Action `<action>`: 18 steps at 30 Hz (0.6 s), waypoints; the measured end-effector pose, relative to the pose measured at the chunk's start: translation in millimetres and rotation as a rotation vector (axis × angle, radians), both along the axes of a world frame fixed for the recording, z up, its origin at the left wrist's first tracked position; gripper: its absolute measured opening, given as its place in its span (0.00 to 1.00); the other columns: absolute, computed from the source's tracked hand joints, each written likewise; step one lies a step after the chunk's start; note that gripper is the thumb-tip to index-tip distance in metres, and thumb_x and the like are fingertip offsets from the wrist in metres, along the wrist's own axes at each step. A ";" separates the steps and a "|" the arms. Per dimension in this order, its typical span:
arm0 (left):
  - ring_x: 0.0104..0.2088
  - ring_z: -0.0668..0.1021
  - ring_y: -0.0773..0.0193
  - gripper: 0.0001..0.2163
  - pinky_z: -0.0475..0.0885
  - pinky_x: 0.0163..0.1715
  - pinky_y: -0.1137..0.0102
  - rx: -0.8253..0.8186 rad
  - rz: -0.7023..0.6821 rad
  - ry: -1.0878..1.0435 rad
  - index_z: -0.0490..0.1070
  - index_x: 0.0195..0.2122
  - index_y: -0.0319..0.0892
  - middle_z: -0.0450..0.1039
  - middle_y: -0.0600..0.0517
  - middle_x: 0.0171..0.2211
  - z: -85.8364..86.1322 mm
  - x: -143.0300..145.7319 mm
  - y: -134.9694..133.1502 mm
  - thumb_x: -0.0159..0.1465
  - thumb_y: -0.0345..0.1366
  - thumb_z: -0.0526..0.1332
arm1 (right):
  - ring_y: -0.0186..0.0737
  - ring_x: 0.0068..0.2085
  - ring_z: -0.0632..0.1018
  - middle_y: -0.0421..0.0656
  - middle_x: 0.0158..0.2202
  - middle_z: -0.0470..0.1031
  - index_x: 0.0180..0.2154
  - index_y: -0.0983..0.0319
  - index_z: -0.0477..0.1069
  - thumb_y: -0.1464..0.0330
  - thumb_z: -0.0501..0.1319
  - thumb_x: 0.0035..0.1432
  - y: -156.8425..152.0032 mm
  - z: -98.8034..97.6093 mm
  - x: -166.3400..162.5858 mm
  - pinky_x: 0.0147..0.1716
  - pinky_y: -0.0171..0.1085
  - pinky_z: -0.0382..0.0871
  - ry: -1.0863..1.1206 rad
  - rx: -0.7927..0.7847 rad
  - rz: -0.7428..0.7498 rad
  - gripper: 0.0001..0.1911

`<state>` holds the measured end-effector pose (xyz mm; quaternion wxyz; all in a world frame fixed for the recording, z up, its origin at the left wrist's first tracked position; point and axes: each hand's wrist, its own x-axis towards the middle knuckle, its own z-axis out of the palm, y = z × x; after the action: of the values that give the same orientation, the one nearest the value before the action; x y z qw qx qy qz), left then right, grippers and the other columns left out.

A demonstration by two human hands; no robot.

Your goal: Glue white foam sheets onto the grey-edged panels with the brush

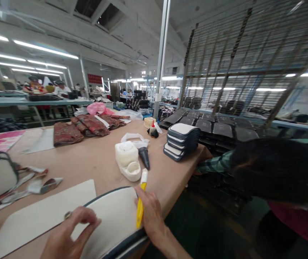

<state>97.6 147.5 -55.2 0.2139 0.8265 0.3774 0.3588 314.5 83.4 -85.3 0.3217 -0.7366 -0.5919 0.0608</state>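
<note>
A white panel with dark piped edging (pixel 116 216) lies at the table's front edge, below both hands. My right hand (pixel 150 210) rests at its right rim, fingers curled around a yellow-handled brush (pixel 140 205), whose whitish head points away from me. Over the panel's left part, my left hand (pixel 73 226) is closed, thumb and fingertips pinched together; anything between them is too small to make out. Just beyond the brush stand a white glue-coated container (pixel 127 160) and a dark cone-shaped piece (pixel 144 157). A flat off-white board (pixel 46 216) lies left of the panel.
Stacked dark-edged panels (pixel 182 140) stand at the table's right edge. A small red-tipped bottle (pixel 152 128) is farther back. Patterned red fabric (pixel 89 127) and fabric strips (pixel 32 185) lie left. A person (pixel 267 172) bends close on the right, below a tall wire rack (pixel 237 61).
</note>
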 end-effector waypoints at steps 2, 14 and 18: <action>0.26 0.75 0.66 0.07 0.69 0.29 0.76 0.003 -0.074 0.029 0.70 0.25 0.46 0.72 0.57 0.23 10.5 4.6 -6.0 0.55 0.41 0.62 | 0.43 0.40 0.73 0.42 0.39 0.75 0.52 0.58 0.63 0.77 0.48 0.57 -1.1 -3.3 -0.3 0.39 0.38 0.63 0.009 -0.005 0.010 0.22; 0.46 0.73 0.60 0.09 0.66 0.44 0.71 0.140 -0.212 0.218 0.71 0.39 0.47 0.73 0.52 0.43 -8.3 15.1 2.8 0.63 0.40 0.54 | 0.41 0.31 0.75 0.38 0.31 0.75 0.49 0.56 0.65 0.65 0.51 0.59 4.7 -43.7 8.1 0.34 0.39 0.70 0.012 0.164 -0.003 0.16; 0.57 0.63 0.52 0.20 0.55 0.56 0.62 0.218 -0.431 0.389 0.60 0.55 0.50 0.65 0.52 0.55 -43.5 20.3 1.2 0.61 0.40 0.56 | 0.39 0.31 0.76 0.39 0.31 0.76 0.50 0.56 0.64 0.63 0.52 0.59 7.6 -52.3 16.2 0.31 0.34 0.72 -0.043 0.216 0.055 0.17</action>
<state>118.0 148.7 -98.7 0.1191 0.9587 0.1865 0.1787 330.6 91.0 -137.6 0.3849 -0.6820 -0.6218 -0.0103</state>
